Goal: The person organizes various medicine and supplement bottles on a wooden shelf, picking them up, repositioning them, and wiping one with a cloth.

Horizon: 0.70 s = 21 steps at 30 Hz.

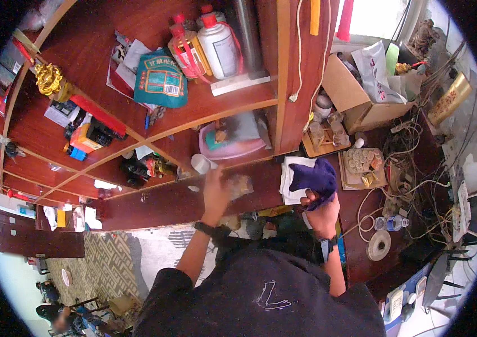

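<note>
My right hand is closed round a bunched dark purple cloth, held above a stack of white paper on the desk. My left hand reaches over the brown ledge below the shelves, its fingers smeared by motion. Just beyond those fingers is a white round object, perhaps a cup or a roll. Beside the hand lies a clear packet, partly blurred. A pink tray with a few items sits in the compartment behind.
Red-capped bottles and a teal pouch stand on the shelf above. To the right are a cardboard box, glass cups, a wooden board with round pieces, a plastic bottle and tangled cables. Another person is far left.
</note>
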### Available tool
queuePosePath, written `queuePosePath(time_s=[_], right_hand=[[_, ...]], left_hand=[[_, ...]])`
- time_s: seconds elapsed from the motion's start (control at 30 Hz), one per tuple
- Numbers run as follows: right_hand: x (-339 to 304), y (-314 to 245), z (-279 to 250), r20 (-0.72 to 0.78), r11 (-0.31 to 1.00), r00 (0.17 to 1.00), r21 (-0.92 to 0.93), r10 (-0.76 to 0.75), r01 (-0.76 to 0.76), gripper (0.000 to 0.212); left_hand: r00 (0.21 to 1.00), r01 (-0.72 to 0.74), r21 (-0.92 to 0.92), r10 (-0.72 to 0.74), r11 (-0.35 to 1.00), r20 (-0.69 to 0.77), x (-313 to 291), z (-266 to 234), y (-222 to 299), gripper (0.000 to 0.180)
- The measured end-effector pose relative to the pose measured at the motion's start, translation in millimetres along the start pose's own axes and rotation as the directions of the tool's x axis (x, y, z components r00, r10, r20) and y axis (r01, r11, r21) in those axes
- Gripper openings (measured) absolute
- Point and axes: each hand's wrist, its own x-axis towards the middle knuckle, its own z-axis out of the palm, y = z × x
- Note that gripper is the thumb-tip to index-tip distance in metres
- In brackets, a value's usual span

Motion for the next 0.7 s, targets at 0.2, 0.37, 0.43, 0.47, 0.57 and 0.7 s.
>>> queuePosePath(time_s=[0.2, 0.37, 0.43, 0.47, 0.57, 0.7], right_hand=[[-17, -10, 58, 0.621, -0.491, 0.768, -0.723, -0.155, 0.486, 0.021], [-17, -8, 25, 0.27, -0.135, 0.962, -0.955, -0.035, 0.264, 0.033], [-18, -6, 27, 0.321, -0.029, 0.946, -0.947, -0.034, 0.32, 0.034], [-19, -6, 29, 0.346, -0.005, 0.937, -0.938, -0.04, 0.346, 0.035], [-17, -2, 35, 0.407, 0.04, 0.913, -0.912, -0.036, 0.408, 0.037], [-12, -1, 36, 0.459, 0.055, 0.888, -0.886, -0.031, 0.46, 0.04]], left_hand=[[0.891, -0.398, 0.091, 0.409, 0.913, -0.196, 116, -67, 123, 0.027], [0.899, -0.4, 0.22, 0.427, 0.89, -0.095, 224, -57, 103, 0.051], [0.917, -0.378, 0.206, 0.395, 0.902, -0.046, 236, -55, 92, 0.043], [0.914, -0.391, 0.201, 0.405, 0.898, -0.03, 238, -56, 90, 0.04], [0.921, -0.368, 0.079, 0.375, 0.927, -0.109, 229, -60, 89, 0.03], [0.962, -0.24, -0.196, 0.206, 0.951, -0.177, 179, -72, 98, 0.028]])
